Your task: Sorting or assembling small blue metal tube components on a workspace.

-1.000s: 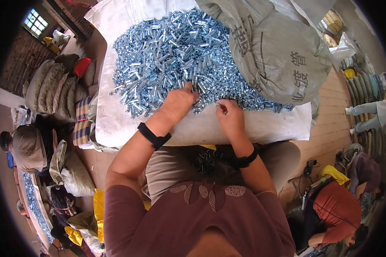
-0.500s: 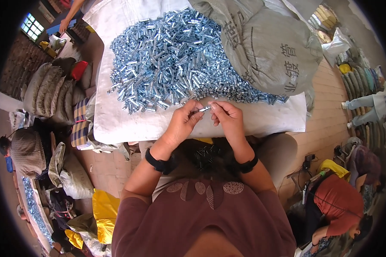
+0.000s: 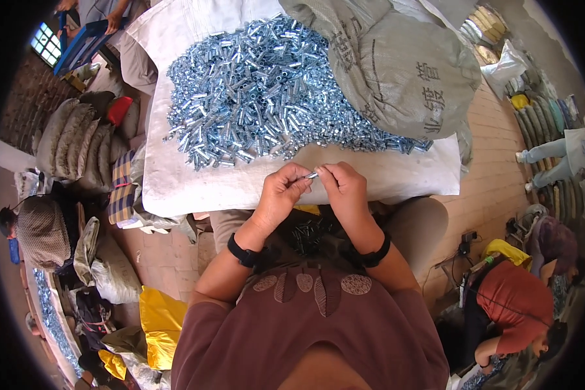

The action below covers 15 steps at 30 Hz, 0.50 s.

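Between my two hands is a small shiny metal sleeve point(image 3: 312, 175), held just past the near edge of a big heap. My left hand point(image 3: 283, 190) pinches one end between thumb and fingers. The other end is gripped by the fingertips of my right hand point(image 3: 344, 186), which partly cover it. Beyond them lies the heap of bluish-silver metal sleeves point(image 3: 253, 94), with smaller nut-like pieces along its near right side. The heap rests on a white woven sheet point(image 3: 205, 192). Under my wrists, at my lap, several metal pieces point(image 3: 309, 235) lie in a dark hollow.
A grey woven sack point(image 3: 403, 78) covers the heap's right side. Full sacks point(image 3: 65, 136) are stacked at left, near a yellow sack point(image 3: 160, 325). One person holds a blue frame point(image 3: 84, 45) at far left; a person in red point(image 3: 513, 302) bends at lower right.
Both hands have drawn slightly toward me, away from the heap, still holding the sleeve. At far left, a person has come further into view with a raised blue frame.
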{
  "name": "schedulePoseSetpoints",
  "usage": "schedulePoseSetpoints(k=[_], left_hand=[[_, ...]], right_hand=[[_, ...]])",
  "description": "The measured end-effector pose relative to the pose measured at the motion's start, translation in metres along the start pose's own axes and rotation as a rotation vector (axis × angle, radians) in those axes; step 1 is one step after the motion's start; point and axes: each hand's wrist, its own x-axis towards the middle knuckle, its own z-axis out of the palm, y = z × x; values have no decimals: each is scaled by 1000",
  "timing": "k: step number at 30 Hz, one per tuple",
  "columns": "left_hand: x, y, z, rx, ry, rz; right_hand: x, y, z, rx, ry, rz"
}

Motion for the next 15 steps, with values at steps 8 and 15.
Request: schedulePoseSetpoints(k=[8, 15], left_hand=[[-1, -26, 2, -80, 73, 1], [5, -13, -24, 265, -41, 46]], right_hand=[[-12, 5, 19, -162, 28, -130], [7, 33, 25, -310, -201, -185]])
